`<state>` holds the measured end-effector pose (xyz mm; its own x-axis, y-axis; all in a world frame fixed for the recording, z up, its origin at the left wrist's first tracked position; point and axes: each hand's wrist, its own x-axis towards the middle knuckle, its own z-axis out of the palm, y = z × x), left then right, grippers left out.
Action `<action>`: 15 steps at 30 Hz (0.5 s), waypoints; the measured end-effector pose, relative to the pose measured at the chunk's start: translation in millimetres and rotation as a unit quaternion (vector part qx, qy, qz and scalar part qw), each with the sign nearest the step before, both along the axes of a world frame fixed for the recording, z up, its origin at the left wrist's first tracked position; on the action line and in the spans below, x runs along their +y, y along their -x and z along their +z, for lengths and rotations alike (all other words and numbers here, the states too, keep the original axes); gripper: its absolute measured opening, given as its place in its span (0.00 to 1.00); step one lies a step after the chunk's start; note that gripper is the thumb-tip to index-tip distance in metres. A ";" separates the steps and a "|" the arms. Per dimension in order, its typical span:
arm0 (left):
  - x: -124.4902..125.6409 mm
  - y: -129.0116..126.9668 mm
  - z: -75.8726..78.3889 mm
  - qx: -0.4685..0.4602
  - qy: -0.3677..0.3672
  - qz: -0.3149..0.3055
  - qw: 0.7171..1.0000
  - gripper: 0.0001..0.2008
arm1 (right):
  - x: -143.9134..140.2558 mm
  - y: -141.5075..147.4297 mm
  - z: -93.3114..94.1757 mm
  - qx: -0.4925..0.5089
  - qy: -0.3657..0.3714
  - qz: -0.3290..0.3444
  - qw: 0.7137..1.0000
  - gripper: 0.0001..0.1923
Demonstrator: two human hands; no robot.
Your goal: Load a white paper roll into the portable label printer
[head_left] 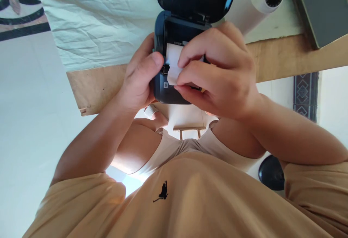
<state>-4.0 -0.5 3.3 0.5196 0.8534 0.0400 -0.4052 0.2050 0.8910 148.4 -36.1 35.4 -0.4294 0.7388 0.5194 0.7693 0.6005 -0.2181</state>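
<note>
A small black label printer is held up over the table edge with its lid swung open away from me. My left hand grips its left side, thumb on the rim. Inside the open bay sits white label paper, its front end curling over the printer's front edge. Thumb and fingers of my right hand pinch this paper. The right hand covers the right part of the bay, so the rest of the paper there is hidden.
Pale green cloth covers the wooden table. Beyond my right hand lie a white roll with a dark core and a flat grey panel. Below are my legs, a wooden stool and a black rounded object.
</note>
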 end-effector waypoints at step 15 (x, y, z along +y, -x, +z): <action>0.8 5.5 4.6 0.054 0.007 0.005 0.999 0.31 | 6.5 -22.7 7.2 0.108 0.006 -0.024 0.994 0.12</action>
<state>-9.5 0.4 7.9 0.5125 0.8582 -0.0283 -0.3087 0.2150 0.9265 171.0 -29.6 42.5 -0.2726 0.7628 0.5864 0.7319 0.5600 -0.3882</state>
